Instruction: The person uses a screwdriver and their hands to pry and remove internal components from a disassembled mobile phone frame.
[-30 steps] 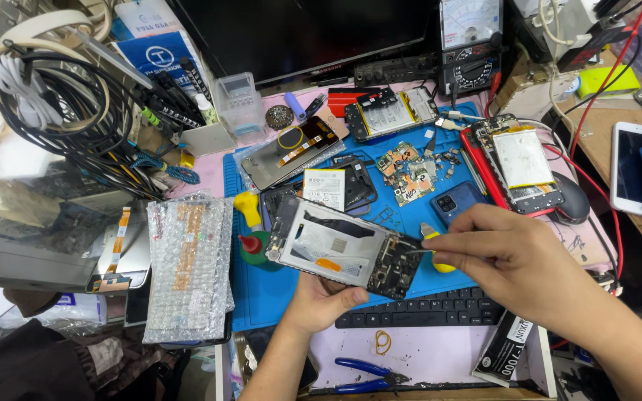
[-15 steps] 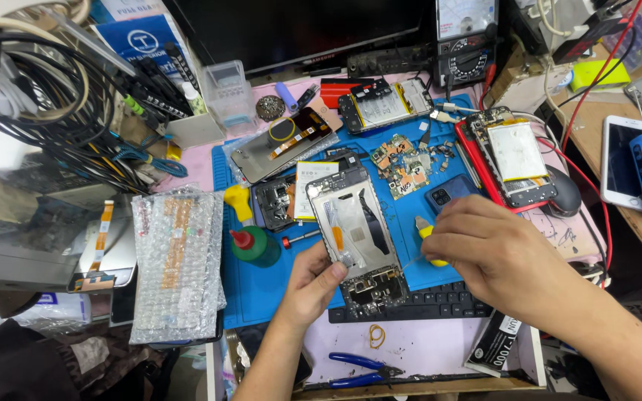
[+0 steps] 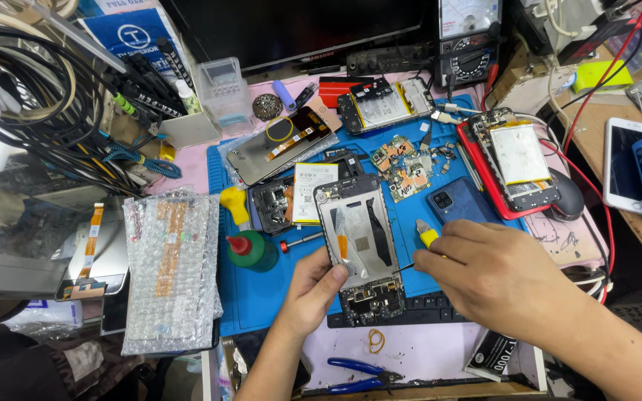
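My left hand [image 3: 312,291] grips the left edge of an opened phone frame [image 3: 358,239] that stands lengthwise over the blue work mat [image 3: 261,297], its circuit board [image 3: 369,301] showing at the near end. My right hand [image 3: 499,281] holds a small yellow-handled screwdriver [image 3: 426,238], whose thin tip touches the frame's right edge near the board. A red-handled screwdriver [image 3: 300,241] lies on the mat just left of the frame.
Several opened phones and boards litter the mat, among them a red-cased one with a battery [image 3: 516,165]. A green bottle with a red cap [image 3: 250,251] and a bubble-wrap packet [image 3: 171,269] are at the left. Blue pliers [image 3: 358,373] lie near me. A keyboard [image 3: 425,308] sits under my hands.
My left hand has turned the phone frame from lying sideways to pointing away from me. My right hand has moved the screwdriver tip in to its right edge.
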